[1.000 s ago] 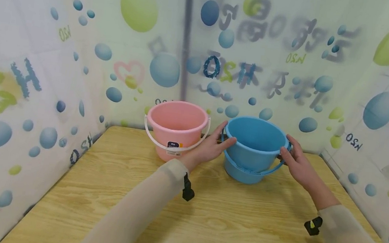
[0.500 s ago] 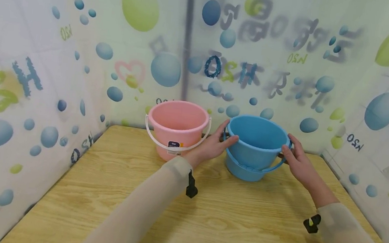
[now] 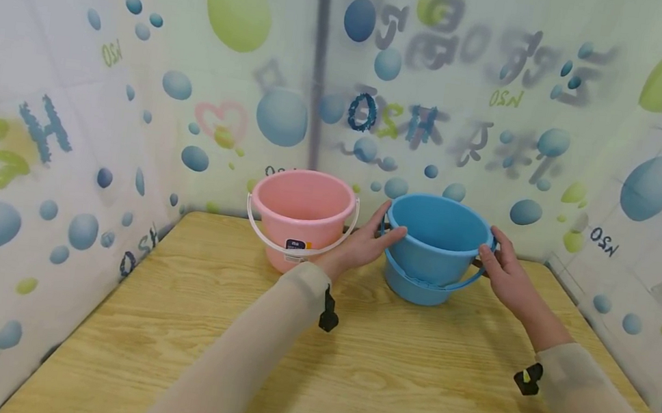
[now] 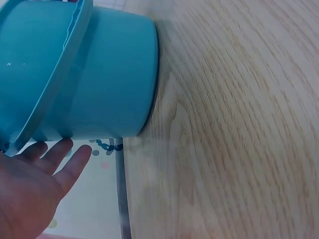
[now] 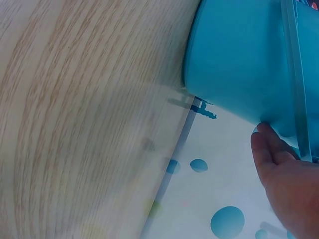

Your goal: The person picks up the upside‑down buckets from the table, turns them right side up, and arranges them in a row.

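Observation:
A blue bucket (image 3: 422, 269) stands upright on the wooden table, its handle hanging down across the front. On its left side my left hand (image 3: 361, 243) grips the rim, thumb over the front. My right hand (image 3: 510, 273) holds the opposite side of the rim in the same way. In the left wrist view, fingers (image 4: 73, 167) lie under the rim against the bucket wall; the right wrist view also has fingers (image 5: 262, 149) below the rim. Close by on the left sits a pink bucket (image 3: 297, 230) with a white handle and a label, partly covered by my left forearm.
The wooden table (image 3: 384, 378) reaches back to a patterned curtain (image 3: 238, 105) that also runs along both sides. Both buckets stand near the table's back edge. Black straps with small devices (image 3: 329, 313) are on the wrists.
The blue bucket has slid slightly toward the back of the table, with both hands moving along on its rim. The pink bucket has stayed in place.

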Action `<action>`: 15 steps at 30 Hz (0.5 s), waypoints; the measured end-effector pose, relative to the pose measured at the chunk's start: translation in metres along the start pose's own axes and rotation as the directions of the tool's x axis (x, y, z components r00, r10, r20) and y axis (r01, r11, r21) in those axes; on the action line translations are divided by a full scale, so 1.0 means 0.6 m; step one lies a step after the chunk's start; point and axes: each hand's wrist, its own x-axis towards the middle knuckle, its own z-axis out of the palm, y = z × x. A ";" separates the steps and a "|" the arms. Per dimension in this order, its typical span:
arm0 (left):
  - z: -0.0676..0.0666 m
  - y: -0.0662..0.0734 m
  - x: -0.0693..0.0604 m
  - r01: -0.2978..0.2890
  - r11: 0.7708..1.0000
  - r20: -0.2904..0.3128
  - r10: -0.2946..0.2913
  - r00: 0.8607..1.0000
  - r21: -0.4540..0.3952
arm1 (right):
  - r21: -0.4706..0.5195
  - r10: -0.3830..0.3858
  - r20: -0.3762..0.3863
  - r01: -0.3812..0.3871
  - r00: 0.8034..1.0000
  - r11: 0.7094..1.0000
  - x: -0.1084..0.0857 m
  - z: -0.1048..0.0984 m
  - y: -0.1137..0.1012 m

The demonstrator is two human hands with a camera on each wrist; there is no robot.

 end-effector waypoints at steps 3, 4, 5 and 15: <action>0.001 -0.002 0.001 0.013 1.000 -0.008 -0.013 1.000 0.009 | -0.001 -0.002 -0.002 0.002 1.000 1.000 0.000 0.002 -0.001; 0.000 -0.003 0.001 0.016 1.000 -0.011 -0.016 1.000 0.008 | -0.001 -0.003 -0.004 0.003 1.000 1.000 0.000 0.003 -0.001; 0.001 -0.003 0.001 0.019 1.000 -0.012 -0.019 1.000 0.006 | -0.002 -0.004 -0.005 0.004 1.000 1.000 0.000 0.004 -0.002; 0.004 0.003 -0.016 -0.017 1.000 -0.047 0.016 0.999 -0.007 | -0.001 0.011 -0.046 -0.011 0.999 1.000 -0.013 0.003 0.000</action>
